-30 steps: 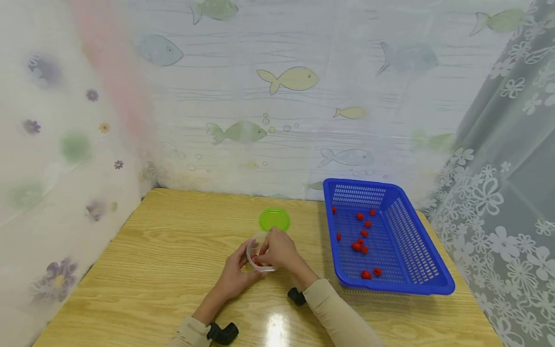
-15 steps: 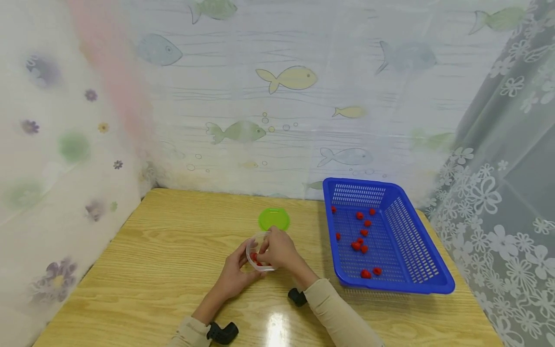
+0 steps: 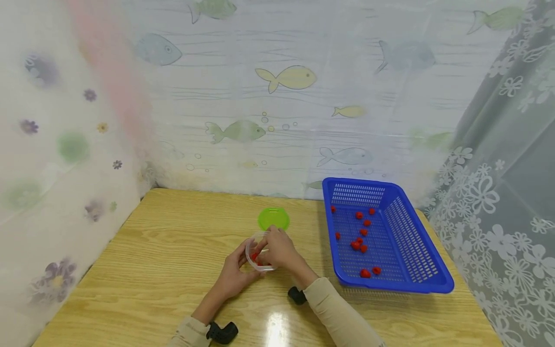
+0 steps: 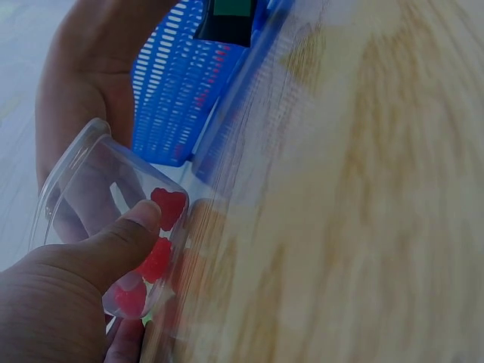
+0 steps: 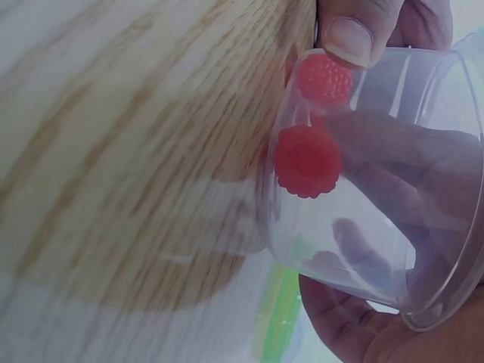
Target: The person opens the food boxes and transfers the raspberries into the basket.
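Observation:
In the head view my left hand [image 3: 236, 274] grips a small clear plastic container [image 3: 249, 253] from its left side. In the left wrist view its thumb presses the container wall [image 4: 57, 200] beside the raspberries. Several red raspberries [image 5: 308, 160] lie along the container's bottom, close over the wooden table. My right hand [image 3: 279, 248] reaches in over the rim. Through the clear wall its fingers [image 5: 370, 144] stretch toward the berries, with one fingertip right beside a raspberry. Another fingertip stands apart from it. Part of the right hand is hidden by the container and its reflections.
A large blue basket [image 3: 401, 236] stands on the right of the table, with scattered raspberries [image 3: 363, 232] on its floor. Just behind the container lies a round green lid [image 3: 273, 219]. A patterned curtain [image 3: 277, 111] hangs along the back edge of the wooden table [image 3: 138, 255].
Inside the container the red berries have shifted slightly, and the right fingers have moved a little among them. The left hand, container, basket and lid stay in place.

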